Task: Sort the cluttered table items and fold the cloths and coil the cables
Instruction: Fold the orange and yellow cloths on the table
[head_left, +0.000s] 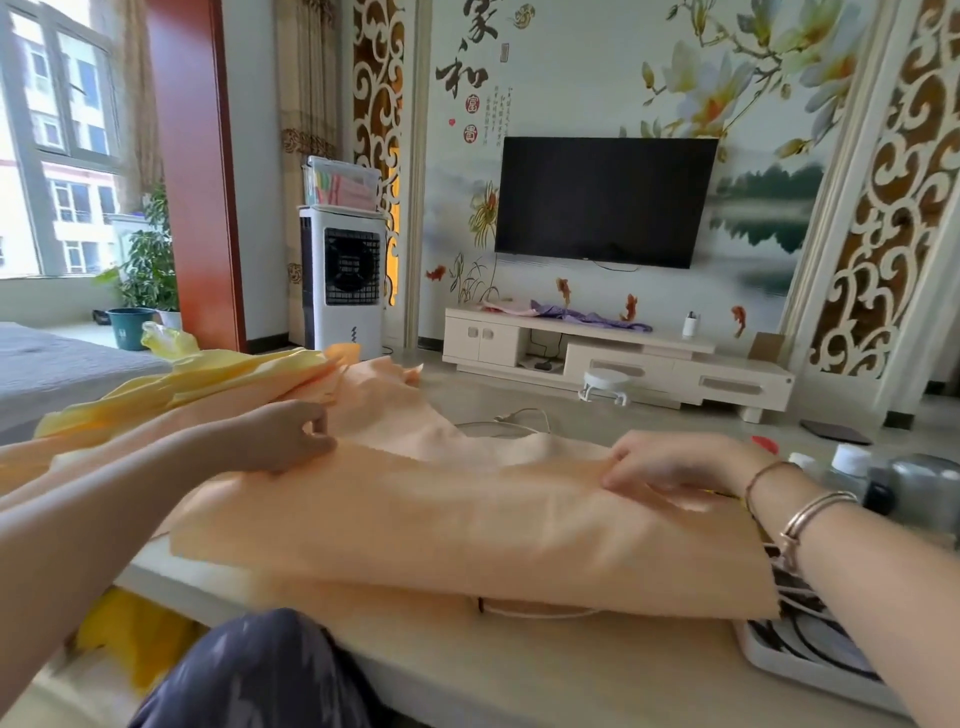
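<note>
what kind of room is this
Most likely a home living room: a wall-mounted TV above a low media cabinet, a standing air cooler by the window, and a peach cloth being folded on a low table.

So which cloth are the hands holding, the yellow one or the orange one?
The wide peach-orange cloth spread across the table. Both the left hand and the right hand pinch its far edge, while the crumpled yellow cloth lies untouched behind.
</note>
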